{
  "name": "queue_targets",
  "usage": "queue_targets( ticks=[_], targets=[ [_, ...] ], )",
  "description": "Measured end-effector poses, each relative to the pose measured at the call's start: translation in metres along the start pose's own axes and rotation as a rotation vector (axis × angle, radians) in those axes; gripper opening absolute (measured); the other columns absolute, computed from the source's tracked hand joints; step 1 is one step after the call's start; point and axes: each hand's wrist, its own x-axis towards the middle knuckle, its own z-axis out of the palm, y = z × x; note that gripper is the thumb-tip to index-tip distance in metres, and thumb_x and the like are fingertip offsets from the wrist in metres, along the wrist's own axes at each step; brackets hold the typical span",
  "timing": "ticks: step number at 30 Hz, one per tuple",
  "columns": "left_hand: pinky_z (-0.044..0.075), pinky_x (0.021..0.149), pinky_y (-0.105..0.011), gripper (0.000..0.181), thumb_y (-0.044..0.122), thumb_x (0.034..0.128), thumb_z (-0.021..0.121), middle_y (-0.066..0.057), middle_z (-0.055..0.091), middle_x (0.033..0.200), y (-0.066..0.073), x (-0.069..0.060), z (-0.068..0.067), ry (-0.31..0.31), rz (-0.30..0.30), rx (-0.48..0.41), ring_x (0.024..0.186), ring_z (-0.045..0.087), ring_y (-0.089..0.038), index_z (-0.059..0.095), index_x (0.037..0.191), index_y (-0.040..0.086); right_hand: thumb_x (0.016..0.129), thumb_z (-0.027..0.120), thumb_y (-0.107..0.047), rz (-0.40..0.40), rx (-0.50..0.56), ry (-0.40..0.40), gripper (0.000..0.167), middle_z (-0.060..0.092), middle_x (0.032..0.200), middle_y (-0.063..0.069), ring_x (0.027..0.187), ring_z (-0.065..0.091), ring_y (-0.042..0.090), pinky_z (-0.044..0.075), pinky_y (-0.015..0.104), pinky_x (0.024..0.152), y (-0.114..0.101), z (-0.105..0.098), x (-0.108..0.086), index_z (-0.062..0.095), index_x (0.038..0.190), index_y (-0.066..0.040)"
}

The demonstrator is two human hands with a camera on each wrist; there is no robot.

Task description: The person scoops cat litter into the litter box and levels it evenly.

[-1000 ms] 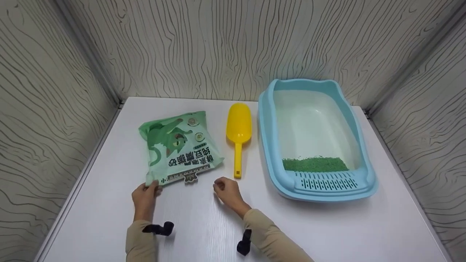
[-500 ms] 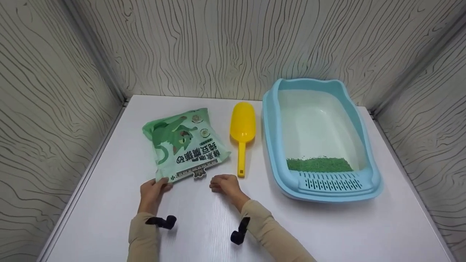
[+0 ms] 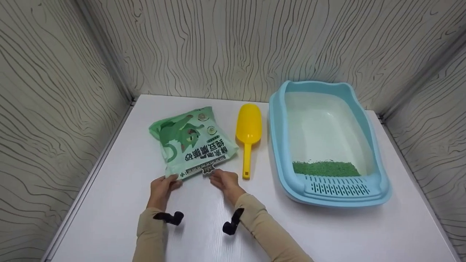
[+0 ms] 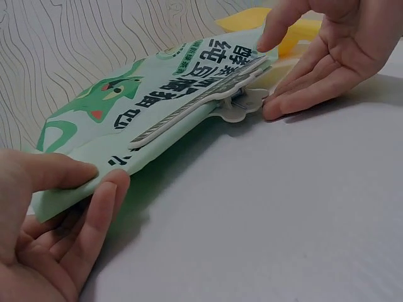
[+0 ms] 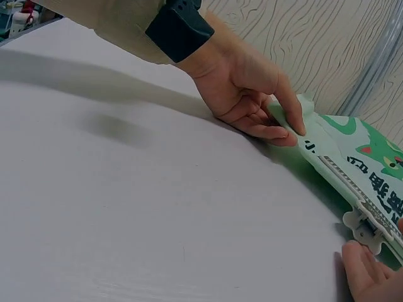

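A green bag (image 3: 193,140) with a cat picture lies on the table, its near edge raised off the surface in the left wrist view. My left hand (image 3: 162,189) pinches the bag's near left corner between thumb and fingers. A long clip (image 4: 195,104) with a bear-shaped handle (image 4: 239,106) runs along the near edge. Beside that handle is my right hand (image 3: 226,183), its fingers extended and spread; in the left wrist view (image 4: 340,60) the fingertips are at the handle, and whether they touch it I cannot tell.
To the right of the bag lies a yellow scoop (image 3: 249,125), handle toward me. Farther right stands a blue litter tray (image 3: 275,145) with green pellets (image 3: 326,169) at its near end. Patterned walls (image 3: 225,47) rise behind and on both sides.
My right hand has moved left to the clip's handle, its fingers less curled. The bag's near edge has shifted slightly right and away from me, with my left hand still on its corner.
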Motion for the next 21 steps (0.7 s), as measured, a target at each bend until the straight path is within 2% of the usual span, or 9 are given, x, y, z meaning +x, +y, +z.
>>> queue_targets(
  ticks=[4, 8, 11, 15, 21],
  targets=[
    [0.045, 0.088, -0.023, 0.042, 0.020, 0.0870, 0.066, 0.006, 0.072, 0.075, -0.0012, -0.0009, 0.0018, -0.007, -0.016, 0.026, 0.074, 0.069, -0.006, 0.058, 0.121, -0.004, 0.087, 0.064, -0.008, 0.010, -0.013, -0.039, 0.037, 0.071, 0.109, 0.021, 0.087, 0.074, 0.019, 0.057, 0.032, 0.086, 0.0013, -0.0040, 0.0042, 0.058, 0.120, 0.008],
    [0.042, 0.097, -0.029, 0.040, 0.022, 0.0887, 0.064, 0.007, 0.071, 0.073, -0.0004, -0.0044, -0.0034, -0.001, -0.029, 0.036, 0.075, 0.067, -0.006, 0.058, 0.120, -0.001, 0.089, 0.066, -0.015, 0.012, -0.065, -0.116, 0.039, 0.070, 0.113, 0.019, 0.093, 0.073, 0.019, 0.056, 0.032, 0.090, 0.0045, -0.0039, 0.0065, 0.059, 0.121, 0.005],
    [0.039, 0.101, -0.032, 0.038, 0.023, 0.0895, 0.063, 0.007, 0.070, 0.071, 0.0005, -0.0055, -0.0059, -0.004, -0.032, 0.034, 0.074, 0.066, -0.005, 0.058, 0.118, -0.001, 0.088, 0.068, -0.018, 0.005, -0.092, -0.136, 0.038, 0.072, 0.110, 0.018, 0.091, 0.073, 0.018, 0.057, 0.032, 0.087, 0.0058, -0.0019, 0.0066, 0.061, 0.119, 0.005],
    [0.042, 0.096, -0.027, 0.035, 0.022, 0.0892, 0.064, 0.008, 0.070, 0.068, 0.0018, -0.0054, -0.0058, -0.018, -0.028, 0.032, 0.071, 0.067, -0.004, 0.058, 0.115, 0.000, 0.087, 0.069, -0.019, 0.005, -0.102, -0.129, 0.035, 0.075, 0.101, 0.016, 0.089, 0.074, 0.019, 0.058, 0.030, 0.082, 0.0047, 0.0001, 0.0058, 0.064, 0.113, 0.005],
    [0.047, 0.078, -0.017, 0.034, 0.021, 0.0874, 0.066, 0.009, 0.070, 0.068, 0.0040, -0.0037, -0.0021, -0.028, -0.011, 0.046, 0.069, 0.067, -0.004, 0.059, 0.113, -0.001, 0.090, 0.066, -0.017, 0.037, -0.095, -0.101, 0.032, 0.074, 0.103, 0.017, 0.092, 0.074, 0.021, 0.058, 0.031, 0.082, 0.0007, -0.0013, 0.0085, 0.064, 0.114, 0.004]
  ],
)
